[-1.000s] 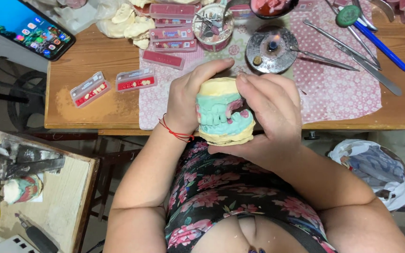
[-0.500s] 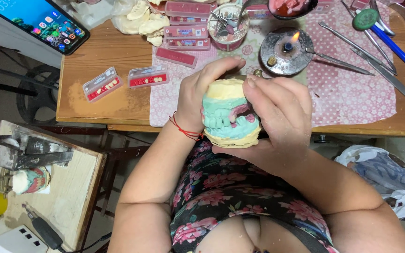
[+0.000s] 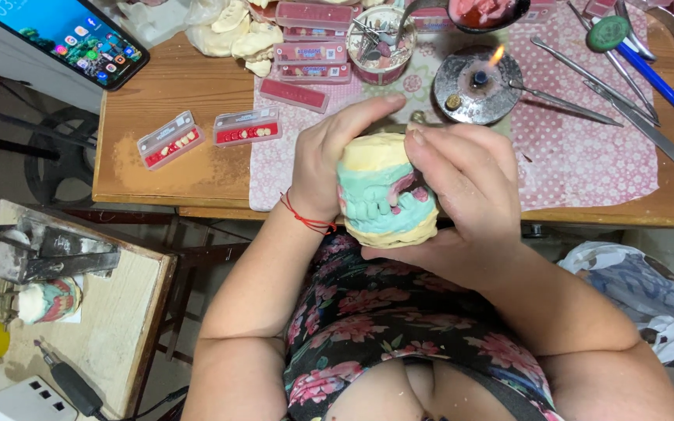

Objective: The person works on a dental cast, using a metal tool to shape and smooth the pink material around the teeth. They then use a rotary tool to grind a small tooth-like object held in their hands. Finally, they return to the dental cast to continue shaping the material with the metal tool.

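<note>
Above the desk edge, dental cast (image 3: 384, 195) is gripped between left hand (image 3: 329, 160) and right hand (image 3: 462, 195), both closed around it (raised slightly since earlier); burner (image 3: 477, 82) lit.

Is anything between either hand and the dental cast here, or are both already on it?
Nothing visible stands between. The left hand and right hand both grip the yellow and teal dental cast directly, held over the near edge of the wooden table, apart from the lit burner.
</note>
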